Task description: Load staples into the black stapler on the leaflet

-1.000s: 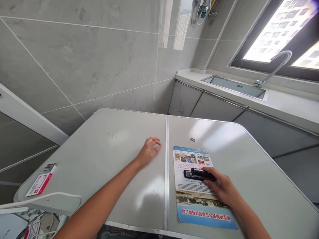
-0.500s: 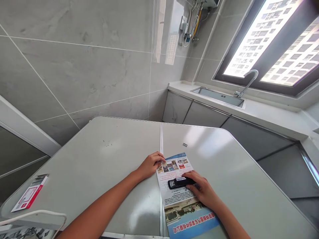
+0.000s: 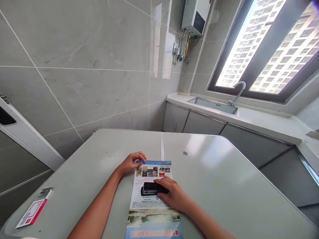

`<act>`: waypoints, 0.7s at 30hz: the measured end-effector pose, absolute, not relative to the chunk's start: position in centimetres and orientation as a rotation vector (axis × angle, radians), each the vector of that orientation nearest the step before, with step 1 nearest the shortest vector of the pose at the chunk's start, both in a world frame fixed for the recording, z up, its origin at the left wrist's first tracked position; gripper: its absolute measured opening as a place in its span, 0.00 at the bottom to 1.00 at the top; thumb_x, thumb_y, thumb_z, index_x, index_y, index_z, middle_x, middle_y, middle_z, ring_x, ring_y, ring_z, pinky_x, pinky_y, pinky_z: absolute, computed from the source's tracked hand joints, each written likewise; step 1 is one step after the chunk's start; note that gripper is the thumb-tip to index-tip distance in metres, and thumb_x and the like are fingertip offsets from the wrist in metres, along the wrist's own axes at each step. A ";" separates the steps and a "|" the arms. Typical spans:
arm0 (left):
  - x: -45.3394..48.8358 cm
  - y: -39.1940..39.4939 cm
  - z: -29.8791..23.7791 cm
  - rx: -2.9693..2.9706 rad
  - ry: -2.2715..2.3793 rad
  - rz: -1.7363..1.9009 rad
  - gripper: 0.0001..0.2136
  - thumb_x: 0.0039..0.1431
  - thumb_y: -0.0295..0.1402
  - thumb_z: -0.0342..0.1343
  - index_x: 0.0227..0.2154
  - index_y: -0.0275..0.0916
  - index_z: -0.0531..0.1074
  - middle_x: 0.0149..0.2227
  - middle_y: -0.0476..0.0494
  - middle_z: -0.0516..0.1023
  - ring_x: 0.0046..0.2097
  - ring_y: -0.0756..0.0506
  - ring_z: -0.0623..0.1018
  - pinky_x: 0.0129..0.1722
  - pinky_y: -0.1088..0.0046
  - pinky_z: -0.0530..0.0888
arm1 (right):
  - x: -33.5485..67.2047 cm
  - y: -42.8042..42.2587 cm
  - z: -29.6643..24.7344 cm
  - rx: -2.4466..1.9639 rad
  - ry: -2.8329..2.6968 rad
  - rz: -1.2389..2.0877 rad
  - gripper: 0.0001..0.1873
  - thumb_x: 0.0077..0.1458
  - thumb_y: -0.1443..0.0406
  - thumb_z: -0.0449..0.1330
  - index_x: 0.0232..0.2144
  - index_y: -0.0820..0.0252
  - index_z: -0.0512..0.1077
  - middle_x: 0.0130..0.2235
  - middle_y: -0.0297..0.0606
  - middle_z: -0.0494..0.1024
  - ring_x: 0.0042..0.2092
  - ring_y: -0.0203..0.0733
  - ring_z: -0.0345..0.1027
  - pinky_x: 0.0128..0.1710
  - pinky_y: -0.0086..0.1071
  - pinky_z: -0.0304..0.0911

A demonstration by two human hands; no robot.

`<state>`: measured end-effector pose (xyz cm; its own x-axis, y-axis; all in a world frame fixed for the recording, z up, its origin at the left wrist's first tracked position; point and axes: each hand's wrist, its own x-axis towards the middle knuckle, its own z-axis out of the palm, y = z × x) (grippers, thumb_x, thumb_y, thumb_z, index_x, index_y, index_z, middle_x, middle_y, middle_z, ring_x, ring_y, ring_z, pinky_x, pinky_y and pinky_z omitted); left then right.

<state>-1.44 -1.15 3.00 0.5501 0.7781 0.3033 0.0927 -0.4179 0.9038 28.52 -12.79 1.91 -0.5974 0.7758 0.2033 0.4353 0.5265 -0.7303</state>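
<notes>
A black stapler (image 3: 149,188) lies across a printed leaflet (image 3: 151,201), with my right hand (image 3: 174,196) wrapped around its right end. At the leaflet's far left corner, my left hand (image 3: 131,162) holds the paper between thumb and fingers. The leaflet has rows of small photos near its far edge, lines of text in the middle and a blue band nearest me. It rests on the pale grey table over the centre seam. My palm and fingers hide the stapler's right end.
Strips of staples (image 3: 185,153) lie beyond the leaflet on the right, and several loose staples (image 3: 110,155) on the left. A red and white card (image 3: 35,208) sits near the table's left edge. A counter with a sink (image 3: 214,105) runs along the right wall beneath the window.
Both hands have moved left along with the leaflet and stapler. The leaflet has turned straighter to me, and the stapler now shows its side. The camera view has tilted up.
</notes>
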 end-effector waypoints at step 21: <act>2.1 -1.2 0.7 2.628 1.246 0.625 0.15 0.70 0.32 0.51 0.57 0.44 0.74 0.57 0.42 0.78 0.58 0.39 0.74 0.59 0.57 0.67 | 24.3 -10.1 1.5 -0.808 -2.415 0.918 0.38 0.55 0.62 0.68 0.67 0.49 0.65 0.58 0.45 0.76 0.58 0.53 0.69 0.61 0.44 0.63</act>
